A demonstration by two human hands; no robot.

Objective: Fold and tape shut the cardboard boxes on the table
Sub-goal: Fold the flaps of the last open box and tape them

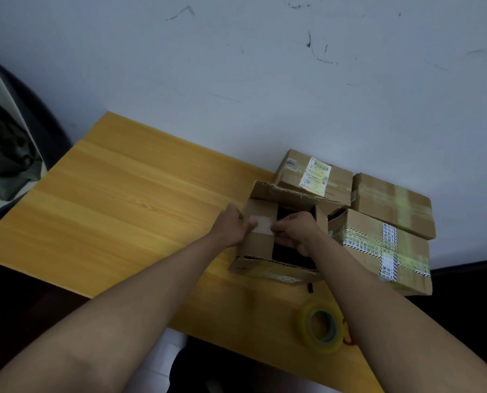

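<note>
An open cardboard box stands on the yellow wooden table, its dark inside showing and its far and near flaps spread out. The left flap is folded inward. A short strip of tape lies across that flap. My left hand holds the box's left side, its thumb pressing the strip's left end. My right hand reaches over the opening, fingers curled, and pinches the strip's right end. A roll of clear tape lies near the table's front edge, beside my right forearm.
Three taped boxes crowd the right side: one with a yellow label behind the open box, a plain one by the wall, a striped-tape one right of it. A small black object lies in front. A dark chair stands left.
</note>
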